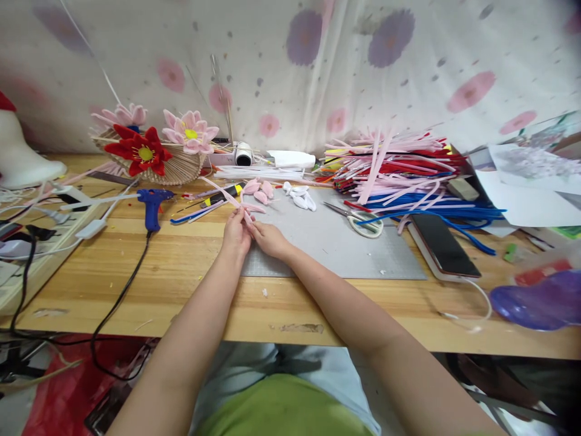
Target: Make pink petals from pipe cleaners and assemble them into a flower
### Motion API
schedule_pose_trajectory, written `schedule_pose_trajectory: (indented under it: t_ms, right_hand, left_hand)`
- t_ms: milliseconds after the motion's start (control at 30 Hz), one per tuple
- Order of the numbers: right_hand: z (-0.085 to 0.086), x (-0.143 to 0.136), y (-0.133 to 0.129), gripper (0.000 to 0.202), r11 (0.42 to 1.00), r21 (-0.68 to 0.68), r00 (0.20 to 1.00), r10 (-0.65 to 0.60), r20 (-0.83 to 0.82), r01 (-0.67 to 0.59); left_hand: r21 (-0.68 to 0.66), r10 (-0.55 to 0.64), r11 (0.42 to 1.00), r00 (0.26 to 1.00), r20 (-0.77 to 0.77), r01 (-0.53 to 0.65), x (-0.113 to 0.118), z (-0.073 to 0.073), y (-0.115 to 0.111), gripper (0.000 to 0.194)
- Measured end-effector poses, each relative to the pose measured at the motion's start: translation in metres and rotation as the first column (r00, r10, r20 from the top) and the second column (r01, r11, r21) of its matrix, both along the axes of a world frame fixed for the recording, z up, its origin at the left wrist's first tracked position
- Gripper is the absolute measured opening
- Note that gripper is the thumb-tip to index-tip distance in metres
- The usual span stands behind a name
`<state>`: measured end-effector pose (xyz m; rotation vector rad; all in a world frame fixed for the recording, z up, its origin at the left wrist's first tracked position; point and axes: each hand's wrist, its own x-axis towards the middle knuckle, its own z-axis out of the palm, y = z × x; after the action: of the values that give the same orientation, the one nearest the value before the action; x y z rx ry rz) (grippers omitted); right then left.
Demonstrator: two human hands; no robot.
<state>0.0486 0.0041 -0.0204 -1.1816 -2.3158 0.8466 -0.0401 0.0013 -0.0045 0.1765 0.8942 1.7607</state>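
Note:
My left hand (236, 230) and my right hand (269, 237) meet over the left part of a grey cutting mat (327, 248). Between their closed fingers is a pale pink pipe cleaner (221, 191), one end slanting up to the left. The part inside the fingers is hidden. Just beyond the hands lie several pink pipe-cleaner petals (260, 196) and, right of them, several white petals (303, 198). White-handled scissors (370, 226) rest on the mat's right side, a blue pipe cleaner across their handle.
A blue glue gun (154, 206) with a black cable stands left of the hands. Pipe-cleaner flowers (145, 152) are behind it. At the back right is a heap of coloured pipe cleaners (403, 163). A phone (445, 245) lies right of the mat, and a power strip (59, 242) at far left.

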Motion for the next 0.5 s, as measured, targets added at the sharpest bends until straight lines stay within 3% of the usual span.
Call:
schedule_pose_trajectory:
  t_ms: [100,267,300,400,500]
  right_hand:
    - [0.001,-0.001,-0.002,0.039,1.000,0.015,0.999,-0.008,0.037,0.008]
    - [0.020,0.015,0.009,0.031,0.977,-0.095,0.977,0.197,0.086,-0.189]
    - [0.024,0.019,0.014,0.031,0.982,-0.120,0.982,0.160,0.103,-0.147]
    - [0.028,0.022,0.031,0.030,0.985,0.020,0.972,-0.173,0.158,0.172]
    - [0.020,0.011,0.042,0.031,0.954,0.153,0.934,-0.286,0.214,0.257]
  left_hand:
    - [0.010,0.007,1.000,1.000,0.011,-0.007,-0.002,0.004,0.001,0.019]
    - [0.096,0.075,0.994,0.983,-0.170,-0.059,-0.019,0.011,0.001,0.023]
    - [0.109,0.081,0.992,0.970,-0.228,-0.057,-0.022,0.011,0.000,0.025]
    - [0.096,0.026,0.995,0.925,-0.379,0.012,-0.028,0.011,-0.002,0.026]
    - [0.074,-0.028,0.994,0.868,-0.496,0.075,-0.027,0.007,-0.003,0.023]
